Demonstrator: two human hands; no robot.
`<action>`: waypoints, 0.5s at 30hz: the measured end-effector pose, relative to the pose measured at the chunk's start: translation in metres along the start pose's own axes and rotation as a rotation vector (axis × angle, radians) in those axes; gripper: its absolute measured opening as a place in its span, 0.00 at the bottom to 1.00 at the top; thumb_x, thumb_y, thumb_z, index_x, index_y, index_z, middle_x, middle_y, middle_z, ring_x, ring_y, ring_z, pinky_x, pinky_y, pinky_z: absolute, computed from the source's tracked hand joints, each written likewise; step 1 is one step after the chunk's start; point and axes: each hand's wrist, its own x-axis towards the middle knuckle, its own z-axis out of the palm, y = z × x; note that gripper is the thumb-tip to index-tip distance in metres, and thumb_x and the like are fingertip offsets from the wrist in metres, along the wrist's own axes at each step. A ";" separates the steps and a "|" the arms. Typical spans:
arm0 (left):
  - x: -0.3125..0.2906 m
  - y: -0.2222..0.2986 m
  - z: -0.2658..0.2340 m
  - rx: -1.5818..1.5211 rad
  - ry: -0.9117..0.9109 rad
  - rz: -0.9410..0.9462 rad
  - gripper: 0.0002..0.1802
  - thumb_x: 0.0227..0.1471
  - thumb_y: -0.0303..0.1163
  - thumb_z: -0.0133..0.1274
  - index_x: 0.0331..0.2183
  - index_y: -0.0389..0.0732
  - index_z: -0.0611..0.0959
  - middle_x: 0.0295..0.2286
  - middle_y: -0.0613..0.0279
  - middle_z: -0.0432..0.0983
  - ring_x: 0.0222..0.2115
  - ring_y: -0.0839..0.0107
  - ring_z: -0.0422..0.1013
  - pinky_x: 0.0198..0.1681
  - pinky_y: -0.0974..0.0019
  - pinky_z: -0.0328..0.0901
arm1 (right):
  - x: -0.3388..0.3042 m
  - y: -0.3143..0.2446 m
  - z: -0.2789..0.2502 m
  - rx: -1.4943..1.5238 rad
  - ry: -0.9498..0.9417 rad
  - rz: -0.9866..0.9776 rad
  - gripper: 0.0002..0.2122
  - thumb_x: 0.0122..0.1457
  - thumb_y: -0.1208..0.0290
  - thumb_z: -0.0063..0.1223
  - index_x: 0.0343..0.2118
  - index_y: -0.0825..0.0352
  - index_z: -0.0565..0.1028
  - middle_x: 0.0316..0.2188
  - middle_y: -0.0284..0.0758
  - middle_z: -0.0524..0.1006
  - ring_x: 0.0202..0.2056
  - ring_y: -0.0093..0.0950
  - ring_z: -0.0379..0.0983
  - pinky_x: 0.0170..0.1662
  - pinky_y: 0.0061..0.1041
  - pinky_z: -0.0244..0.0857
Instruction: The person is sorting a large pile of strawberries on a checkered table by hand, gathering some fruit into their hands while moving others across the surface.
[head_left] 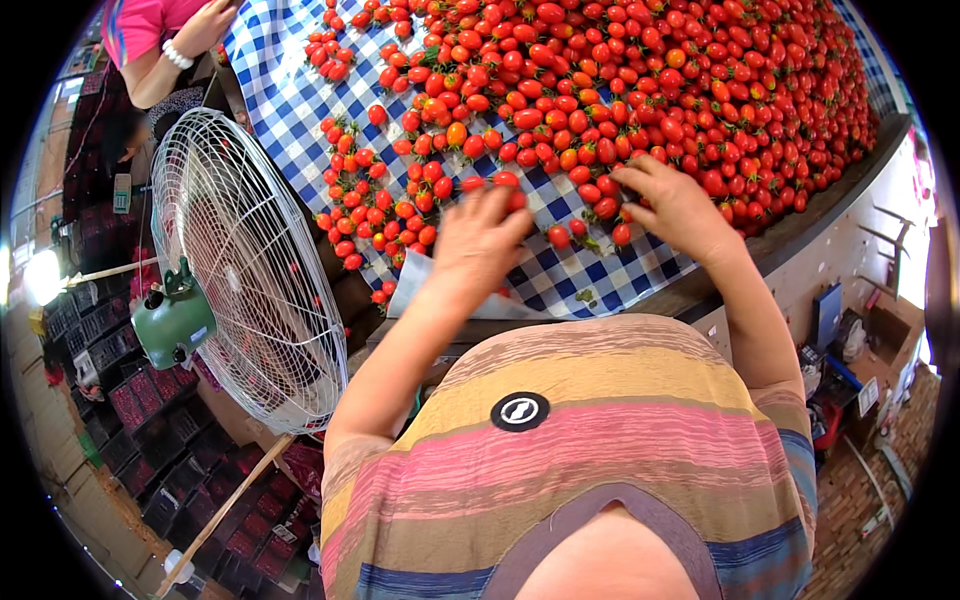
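Small red oval tomatoes (640, 100), many with green stems, form a broad heap on a blue-and-white checked cloth (545, 197). A looser group of tomatoes (385, 205) lies to the left. My left hand (482, 235), slightly blurred, reaches over a few tomatoes at the near side, its fingers apart and their tips beside the fruit. My right hand (680, 208) is open at the heap's near edge, thumb and forefinger apart next to several tomatoes. I see nothing held in it. Bits of green stem (586, 297) lie on the cloth near me.
A large caged fan (240, 270) with a green motor stands close to my left arm. Another person's arm (195, 35) with a white bracelet reaches in at the far left. Stacked dark crates (170, 385) cover the floor at left. A dark table edge (800, 218) borders the cloth.
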 end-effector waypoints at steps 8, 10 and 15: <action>0.092 0.018 -0.014 -0.106 0.099 0.170 0.13 0.44 0.25 0.57 0.37 0.40 0.82 0.43 0.55 0.75 0.46 0.57 0.71 0.45 0.54 0.70 | -0.014 -0.024 0.052 -0.232 -0.071 -0.166 0.12 0.55 0.74 0.53 0.43 0.58 0.75 0.40 0.38 0.72 0.36 0.38 0.75 0.36 0.35 0.74; 0.122 0.036 0.010 -0.044 0.042 0.257 0.14 0.44 0.26 0.56 0.37 0.42 0.82 0.41 0.57 0.73 0.45 0.56 0.70 0.42 0.56 0.70 | -0.017 -0.034 0.051 -0.339 -0.173 -0.158 0.11 0.56 0.74 0.51 0.43 0.58 0.75 0.41 0.39 0.72 0.37 0.38 0.75 0.37 0.35 0.74; 0.114 0.028 0.028 0.013 -0.091 0.189 0.16 0.43 0.26 0.55 0.39 0.46 0.82 0.43 0.55 0.70 0.46 0.53 0.68 0.43 0.57 0.70 | -0.035 -0.018 0.040 -0.227 -0.094 -0.103 0.11 0.55 0.76 0.51 0.42 0.60 0.75 0.48 0.41 0.70 0.40 0.40 0.76 0.39 0.36 0.74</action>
